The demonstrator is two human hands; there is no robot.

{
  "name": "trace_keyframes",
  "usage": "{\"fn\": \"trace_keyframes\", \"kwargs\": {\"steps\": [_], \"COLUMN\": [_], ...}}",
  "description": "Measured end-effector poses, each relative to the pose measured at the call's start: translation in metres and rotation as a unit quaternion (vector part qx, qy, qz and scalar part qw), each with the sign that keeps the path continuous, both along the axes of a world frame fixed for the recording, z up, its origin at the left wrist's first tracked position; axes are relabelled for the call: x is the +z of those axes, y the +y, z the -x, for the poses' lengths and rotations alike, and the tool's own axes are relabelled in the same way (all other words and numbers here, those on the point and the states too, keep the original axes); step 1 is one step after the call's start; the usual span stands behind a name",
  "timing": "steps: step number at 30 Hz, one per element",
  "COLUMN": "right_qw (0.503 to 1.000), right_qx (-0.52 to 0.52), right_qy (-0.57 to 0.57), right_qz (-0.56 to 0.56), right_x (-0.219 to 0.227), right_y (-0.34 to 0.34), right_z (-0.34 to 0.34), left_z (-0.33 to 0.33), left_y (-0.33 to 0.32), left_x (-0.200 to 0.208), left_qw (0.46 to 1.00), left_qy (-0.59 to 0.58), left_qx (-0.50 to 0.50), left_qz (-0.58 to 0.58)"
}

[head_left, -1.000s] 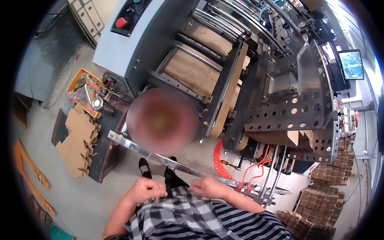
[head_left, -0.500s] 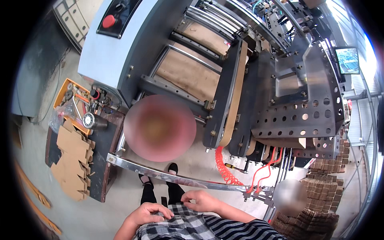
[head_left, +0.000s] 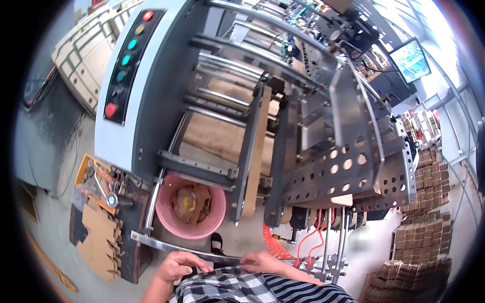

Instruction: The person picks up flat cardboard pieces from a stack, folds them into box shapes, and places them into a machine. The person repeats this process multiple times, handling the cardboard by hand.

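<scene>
My left hand [head_left: 183, 266] rests at the front of the black-and-white checked cloth [head_left: 217, 284] over my lap, its fingers loosely stretched and nothing visible in them. Just to its right, my right hand [head_left: 260, 262] hovers at the cloth's upper edge, fingers relaxed and holding nothing that shows. A curved metal bar [head_left: 169, 246] runs just ahead of both hands. Past the bar, a pink bucket [head_left: 216, 214] stands on the floor with crumpled brown and yellowish scraps inside. Part of my dark shoe [head_left: 216, 241] shows beside the bucket.
A large grey machine [head_left: 117, 144] with a button panel [head_left: 135, 65] fills the far side. At left, cardboard blanks [head_left: 98, 237] and an orange tool tray [head_left: 83, 169] lie on a dark table. Red coiled hose [head_left: 273, 242] hangs at right, near cardboard stacks [head_left: 422, 240].
The view has tilted up toward the machine, so the whole button panel now shows. A blurred patch has given way to the pink bucket. Both hands stay by the cloth.
</scene>
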State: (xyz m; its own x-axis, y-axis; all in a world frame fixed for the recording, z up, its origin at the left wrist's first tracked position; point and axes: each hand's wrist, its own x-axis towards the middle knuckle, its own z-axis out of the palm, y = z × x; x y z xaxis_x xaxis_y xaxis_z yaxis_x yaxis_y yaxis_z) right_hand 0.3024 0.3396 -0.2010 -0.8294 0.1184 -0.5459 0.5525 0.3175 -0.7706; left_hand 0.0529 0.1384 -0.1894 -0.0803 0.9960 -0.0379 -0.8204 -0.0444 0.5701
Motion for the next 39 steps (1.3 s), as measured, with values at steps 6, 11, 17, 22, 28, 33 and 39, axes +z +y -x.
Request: {"fn": "trace_keyframes", "kwargs": {"steps": [6,11,17,22,28,33,39], "right_qw": [0.995,0.989,0.986,0.976,0.974,0.959,0.978], "right_qx": [0.005,-0.025,-0.033,-0.078,-0.019,0.039,0.112], "right_qy": [-0.068,-0.070,-0.066,-0.113,-0.161,-0.241,-0.153], "right_qz": [0.071,0.126,0.150,0.167,0.161,0.141,0.084], "right_x": [-0.016,-0.021,-0.029,-0.015,0.000,0.013,0.003], "right_y": [0.063,0.113,0.151,0.128,0.076,-0.004,-0.194], "right_z": [-0.051,-0.055,-0.017,-0.008,0.031,0.075,0.146], "left_z": [-0.006,-0.002,0.015,0.012,0.005,0.000,0.003], "left_y": [0.084,0.134,0.143,0.157,0.079,-0.051,-0.268], "left_x": [0.025,0.035,0.029,0.032,0.036,0.026,0.023], "left_qw": [0.999,0.995,0.990,0.968,0.992,0.997,0.973], "left_qy": [-0.011,0.038,0.108,0.208,0.113,0.068,0.118], "left_qx": [-0.036,-0.091,-0.077,-0.139,-0.048,0.044,0.197], "left_qz": [-0.023,0.017,0.043,-0.003,-0.032,-0.010,0.024]}}
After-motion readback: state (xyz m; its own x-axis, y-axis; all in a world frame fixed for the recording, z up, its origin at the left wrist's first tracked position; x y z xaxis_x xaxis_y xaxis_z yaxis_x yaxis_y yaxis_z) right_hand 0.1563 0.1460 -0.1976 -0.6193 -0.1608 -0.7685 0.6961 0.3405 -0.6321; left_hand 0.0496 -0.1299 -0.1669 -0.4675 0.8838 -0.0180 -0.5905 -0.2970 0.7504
